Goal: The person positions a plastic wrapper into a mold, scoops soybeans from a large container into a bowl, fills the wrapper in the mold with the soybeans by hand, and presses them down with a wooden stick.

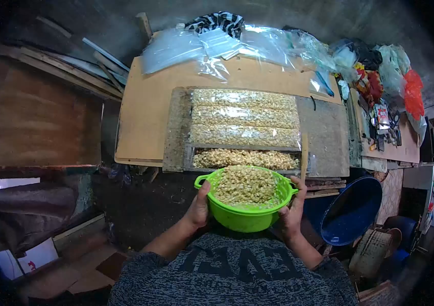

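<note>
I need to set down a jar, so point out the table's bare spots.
Bare: the tan tabletop left of the puffed-grain rows, and the grey board right of the wooden stick. Crowded: the far edge, under plastic sheets, and the cluttered side table at right.

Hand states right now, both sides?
Left hand: closed on the handle of the green basin.
Right hand: gripping the basin's opposite handle.

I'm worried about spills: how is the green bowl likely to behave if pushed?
The green bowl looks like plastic, so it is probably light. With the left hand and right hand at opposite handles, it should stay fairly steady. The puffed grain reaches the far rim, so a push could spill some.
</note>
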`<act>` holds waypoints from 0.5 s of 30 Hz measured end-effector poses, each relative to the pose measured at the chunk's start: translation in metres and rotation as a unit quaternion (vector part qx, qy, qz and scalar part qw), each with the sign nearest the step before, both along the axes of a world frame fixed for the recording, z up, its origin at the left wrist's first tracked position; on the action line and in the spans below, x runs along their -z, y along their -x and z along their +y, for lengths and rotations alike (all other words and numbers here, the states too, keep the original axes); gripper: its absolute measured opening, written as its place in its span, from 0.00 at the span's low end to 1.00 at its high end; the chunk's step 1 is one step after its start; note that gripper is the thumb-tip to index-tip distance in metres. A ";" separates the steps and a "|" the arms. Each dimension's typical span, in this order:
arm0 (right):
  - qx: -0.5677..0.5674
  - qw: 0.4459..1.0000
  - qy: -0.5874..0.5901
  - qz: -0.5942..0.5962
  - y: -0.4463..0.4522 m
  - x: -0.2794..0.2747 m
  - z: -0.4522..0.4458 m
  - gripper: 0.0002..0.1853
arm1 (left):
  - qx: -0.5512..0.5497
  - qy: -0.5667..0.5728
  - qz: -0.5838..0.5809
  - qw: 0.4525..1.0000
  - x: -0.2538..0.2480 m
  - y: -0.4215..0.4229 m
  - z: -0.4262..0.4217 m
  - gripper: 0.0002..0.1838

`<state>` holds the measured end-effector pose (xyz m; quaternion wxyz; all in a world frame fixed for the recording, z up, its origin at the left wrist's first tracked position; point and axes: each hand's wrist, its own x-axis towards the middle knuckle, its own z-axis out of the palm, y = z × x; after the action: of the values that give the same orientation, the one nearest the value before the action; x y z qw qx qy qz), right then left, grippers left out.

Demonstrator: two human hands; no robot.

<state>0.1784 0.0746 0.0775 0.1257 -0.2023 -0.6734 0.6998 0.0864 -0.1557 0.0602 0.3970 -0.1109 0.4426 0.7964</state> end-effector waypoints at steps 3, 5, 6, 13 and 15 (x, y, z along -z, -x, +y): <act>-0.044 0.997 -0.062 -0.004 0.006 0.010 -0.011 0.58 | -0.030 -0.020 0.008 0.999 -0.008 0.001 -0.021 0.45; -0.073 0.993 -0.090 -0.014 0.015 0.007 -0.021 0.56 | -0.057 -0.004 0.021 0.998 -0.006 0.000 -0.033 0.45; -0.077 0.992 -0.102 0.007 0.018 0.008 -0.025 0.55 | -0.069 -0.007 0.017 0.997 -0.005 0.000 -0.040 0.46; -0.098 0.983 -0.151 0.026 0.035 0.002 -0.049 0.53 | -0.093 -0.020 0.013 0.995 -0.002 0.007 -0.069 0.46; -0.103 0.985 -0.139 -0.003 0.033 0.002 -0.054 0.53 | -0.080 -0.036 0.000 0.996 0.009 0.010 -0.075 0.44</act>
<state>0.1451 0.0204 0.0757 0.0782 -0.1142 -0.7817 0.6080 0.0760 -0.2305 0.0509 0.3356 -0.1316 0.4030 0.8412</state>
